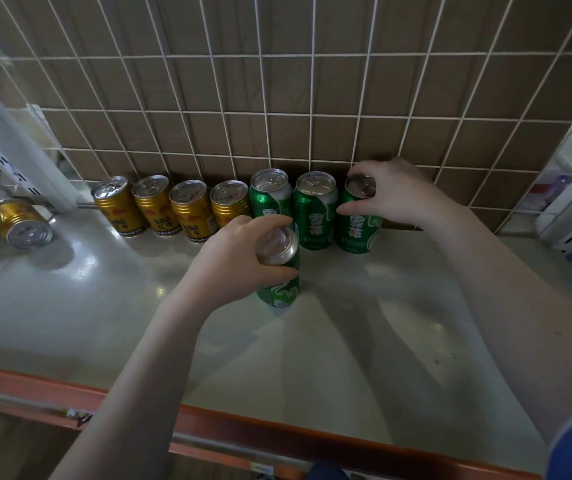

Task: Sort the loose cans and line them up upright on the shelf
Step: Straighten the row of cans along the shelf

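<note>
Fingers of our left hand (pixel 232 258) are curling round a green can (pixel 279 268), upright, just in front of the back row. Our right hand (pixel 386 194) is gripping the end green can (pixel 359 220) by its top. One gold can (pixel 21 225) is lying sideways, far left, nearer our left hand.

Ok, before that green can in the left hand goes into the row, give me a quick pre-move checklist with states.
1. Left hand grips the front green can: ok.
2. That can is upright: ok.
3. Right hand holds the rightmost green can of the back row: ok.
4. Free slot at the row's right end: cannot tell, the hand hides it.
5. Gold cans grouped left, green right: ok.
6. All cans upright: not ok, the gold can at far left lies on its side.
</note>
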A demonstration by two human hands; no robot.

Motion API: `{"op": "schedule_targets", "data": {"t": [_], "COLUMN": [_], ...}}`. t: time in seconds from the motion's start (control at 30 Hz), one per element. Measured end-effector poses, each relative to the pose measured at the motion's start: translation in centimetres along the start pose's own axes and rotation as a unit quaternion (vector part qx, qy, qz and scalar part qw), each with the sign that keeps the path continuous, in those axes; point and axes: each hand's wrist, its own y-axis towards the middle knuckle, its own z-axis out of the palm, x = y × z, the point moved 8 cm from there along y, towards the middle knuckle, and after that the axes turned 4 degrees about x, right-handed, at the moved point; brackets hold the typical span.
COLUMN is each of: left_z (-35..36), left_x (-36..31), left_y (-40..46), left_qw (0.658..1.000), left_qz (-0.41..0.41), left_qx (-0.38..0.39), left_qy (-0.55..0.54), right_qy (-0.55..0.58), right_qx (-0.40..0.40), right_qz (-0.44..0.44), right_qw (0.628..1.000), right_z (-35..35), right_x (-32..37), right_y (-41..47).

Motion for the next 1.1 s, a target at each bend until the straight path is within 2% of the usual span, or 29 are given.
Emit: {"op": "schedule_targets", "data": {"t": [0.2,0.37,0.5,0.63,0.73,0.8,0.97,1.1], "left_z": [0.2,0.8,1.7,3.3,6.0,7.1,7.3,7.4], "left_x": [0.8,1.9,2.9,4.1,5.1,5.3,5.2,5.7], "left_y": [0.2,-0.4,-0.9,-1.0,-1.4,-1.9,-2.1,-1.9], "left_qw": [1.000,0.993,0.982,0.956,0.943,0.945,0.952,0.958], "left_qz": [0.000,-0.005,-0.008,-0.030,-0.076,-0.087,-0.064,-0.055], "left_qx": [-0.015,-0.052,-0.073,-0.073,-0.031,-0.021,-0.047,-0.030], "left_qy": [-0.028,-0.102,-0.174,-0.281,-0.323,-0.313,-0.295,-0.281], "right_qy": [-0.001,0.045,0.051,-0.012,-0.037,-0.038,-0.050,-0.056], "right_qx": [0.001,-0.145,-0.075,-0.019,-0.054,-0.073,-0.084,-0.111], "right_qz": [0.001,0.046,0.147,0.173,0.150,0.134,0.123,0.110], "right_qw": [1.000,0.987,0.985,0.985,0.987,0.988,0.988,0.986], "right_z": [0.1,-0.9,3.6,7.4,8.4,8.8,8.7,8.5], "right_x": [0.0,-1.1,-3.7,-4.7,-5.1,-5.4,-5.5,-5.3], "right_y": [-1.4,-7.2,-11.2,-13.8,-14.8,-15.0,-15.1,-15.3]}}
